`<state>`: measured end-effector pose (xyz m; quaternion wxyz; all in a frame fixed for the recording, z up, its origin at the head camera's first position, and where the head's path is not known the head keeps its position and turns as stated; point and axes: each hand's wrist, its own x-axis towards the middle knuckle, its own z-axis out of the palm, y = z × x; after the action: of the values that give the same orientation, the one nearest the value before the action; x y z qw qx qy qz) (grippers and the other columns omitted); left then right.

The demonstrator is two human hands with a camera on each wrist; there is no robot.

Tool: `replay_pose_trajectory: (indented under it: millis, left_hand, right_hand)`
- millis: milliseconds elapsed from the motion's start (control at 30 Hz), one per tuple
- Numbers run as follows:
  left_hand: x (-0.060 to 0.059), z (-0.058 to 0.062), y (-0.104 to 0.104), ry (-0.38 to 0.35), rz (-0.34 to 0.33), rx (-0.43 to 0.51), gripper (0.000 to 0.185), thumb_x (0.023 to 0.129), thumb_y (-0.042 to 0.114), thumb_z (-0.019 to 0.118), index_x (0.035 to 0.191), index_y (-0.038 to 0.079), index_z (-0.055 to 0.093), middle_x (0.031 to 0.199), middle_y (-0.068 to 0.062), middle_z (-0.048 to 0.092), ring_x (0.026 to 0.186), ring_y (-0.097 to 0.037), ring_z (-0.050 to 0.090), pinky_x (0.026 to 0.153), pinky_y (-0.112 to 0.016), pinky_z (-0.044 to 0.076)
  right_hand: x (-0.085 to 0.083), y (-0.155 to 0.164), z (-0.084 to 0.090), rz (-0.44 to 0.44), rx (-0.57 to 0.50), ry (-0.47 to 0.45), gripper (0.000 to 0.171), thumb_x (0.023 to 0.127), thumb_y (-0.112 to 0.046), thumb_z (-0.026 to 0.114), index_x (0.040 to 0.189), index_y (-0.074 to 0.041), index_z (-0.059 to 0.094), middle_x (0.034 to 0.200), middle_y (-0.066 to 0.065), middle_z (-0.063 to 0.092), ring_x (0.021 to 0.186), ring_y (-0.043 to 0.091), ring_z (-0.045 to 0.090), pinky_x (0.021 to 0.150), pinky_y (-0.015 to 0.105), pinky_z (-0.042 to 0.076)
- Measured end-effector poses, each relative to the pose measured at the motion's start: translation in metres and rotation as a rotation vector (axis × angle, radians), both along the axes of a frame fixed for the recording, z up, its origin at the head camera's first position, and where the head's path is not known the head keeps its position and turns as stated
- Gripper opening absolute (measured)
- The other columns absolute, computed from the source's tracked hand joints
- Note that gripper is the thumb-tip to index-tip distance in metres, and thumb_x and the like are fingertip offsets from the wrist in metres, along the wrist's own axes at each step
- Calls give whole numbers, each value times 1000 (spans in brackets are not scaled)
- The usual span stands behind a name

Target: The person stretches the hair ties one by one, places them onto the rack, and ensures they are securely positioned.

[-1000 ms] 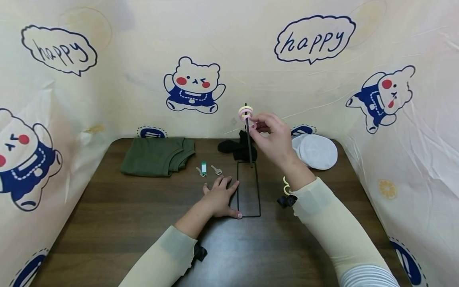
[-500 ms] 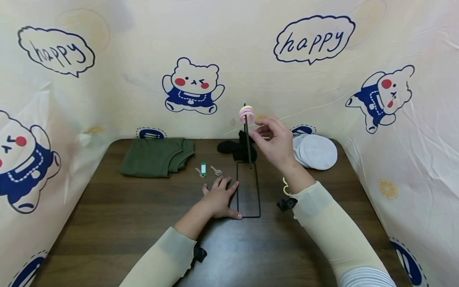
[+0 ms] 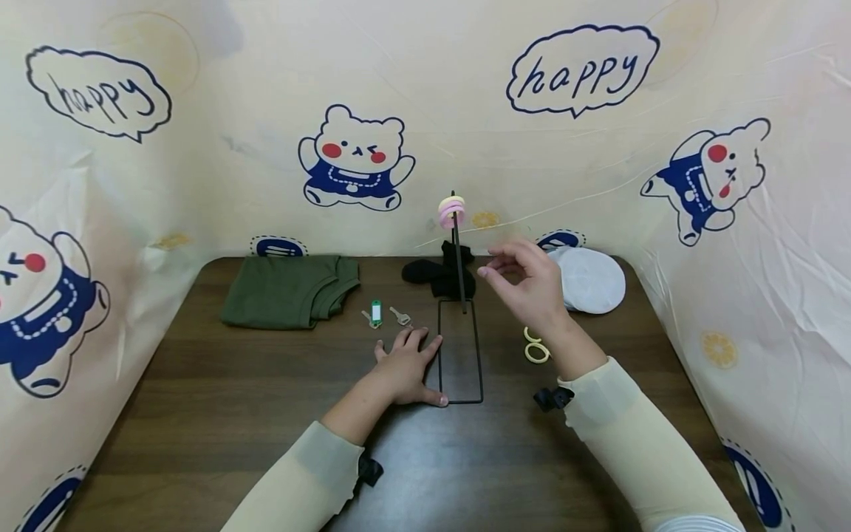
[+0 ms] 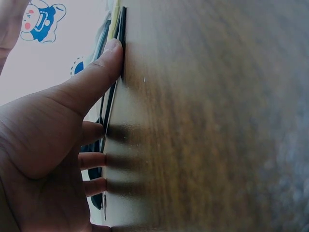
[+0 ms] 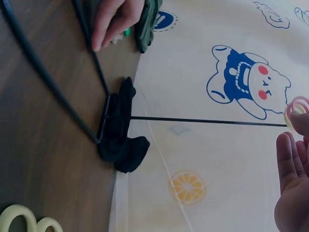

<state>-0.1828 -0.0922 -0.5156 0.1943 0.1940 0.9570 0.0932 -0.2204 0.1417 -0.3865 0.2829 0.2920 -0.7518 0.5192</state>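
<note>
A black wire stand [image 3: 460, 353] lies with its rectangular base on the brown table, and its thin upright rod [image 3: 456, 255] carries pink and pale yellow rings [image 3: 452, 213] near the top. My left hand [image 3: 407, 366] rests flat on the table, thumb against the base's left edge [image 4: 121, 46]. My right hand [image 3: 528, 287] hovers right of the rod, fingers loosely curled and holding nothing. In the right wrist view the rod [image 5: 207, 121] runs across the frame and the rings [image 5: 297, 108] show by my fingertips [image 5: 289, 159]. More pale yellow rings [image 3: 535, 347] lie on the table under my right wrist.
A folded green cloth [image 3: 289, 290] lies at the back left. Two keys with a green tag [image 3: 384, 315] lie just beyond my left hand. A black sock [image 3: 439, 275] sits behind the stand, and white round pads [image 3: 588, 279] at the back right. Printed cloth walls enclose the table.
My right hand has let go of the rings on the rod and drawn back to the right and down. The yellow rings on the table have come into view. The left hand has stayed put.
</note>
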Motion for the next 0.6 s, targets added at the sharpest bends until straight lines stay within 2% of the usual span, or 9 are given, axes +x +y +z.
replay_pose_trajectory:
  millis: [267, 400, 600]
  left_hand:
    - [0, 0, -1, 5, -7, 0, 118, 73, 79, 75, 167, 29, 24, 172, -8, 15, 157, -38, 7, 107, -83, 15]
    - [0, 0, -1, 2, -9, -1, 119, 73, 79, 75, 167, 29, 23, 172, -8, 14, 157, -38, 7, 107, -83, 15]
    - [0, 0, -1, -2, -5, -3, 119, 73, 79, 75, 167, 29, 23, 172, -8, 15, 157, -38, 7, 107, -83, 15]
  right_hand:
    - [14, 18, -10, -6, 15, -23, 32, 74, 23, 81, 102, 12, 71, 99, 25, 67, 81, 40, 68, 72, 43, 60]
    - [17, 28, -16, -30, 41, -27, 33, 74, 22, 81, 104, 11, 71, 99, 21, 68, 82, 38, 68, 71, 45, 59]
    - [6, 52, -45, -42, 76, 0, 36, 73, 17, 85, 106, 5, 73, 97, 16, 69, 83, 27, 70, 73, 31, 59]
